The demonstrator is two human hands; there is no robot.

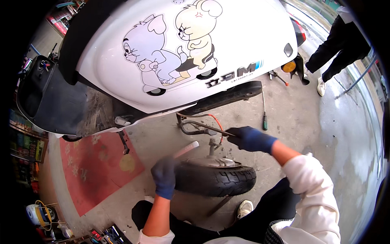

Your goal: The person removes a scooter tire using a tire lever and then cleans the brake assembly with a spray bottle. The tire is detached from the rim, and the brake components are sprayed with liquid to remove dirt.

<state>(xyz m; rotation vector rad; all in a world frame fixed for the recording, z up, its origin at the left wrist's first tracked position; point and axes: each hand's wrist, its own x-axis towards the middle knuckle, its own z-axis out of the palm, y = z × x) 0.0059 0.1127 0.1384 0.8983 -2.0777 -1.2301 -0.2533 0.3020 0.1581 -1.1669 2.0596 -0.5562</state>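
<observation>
My left hand (pixel 163 177), in a dark blue glove and smeared by motion, is closed round a pale pinkish stick (pixel 187 149) with a white end. It is over the left side of a black-tyred wheel (pixel 221 181), which lies on its side with its axle (pixel 211 148) pointing up. My right hand (pixel 252 139), gloved too, grips a thin metal bar (pixel 211 127) reaching left toward the scooter's underside. A red cable (pixel 217 122) and a black bent tube (pixel 189 130) are beside that bar. What supports the wheel is mostly hidden.
A white scooter (pixel 252 36) with cartoon stickers fills the far side. A green-handled screwdriver (pixel 265 120) lies on the floor, right of the wheel. A red mat (pixel 93 171) is at left, with tools (pixel 107 236) at lower left. Another person (pixel 339 44) stands at upper right.
</observation>
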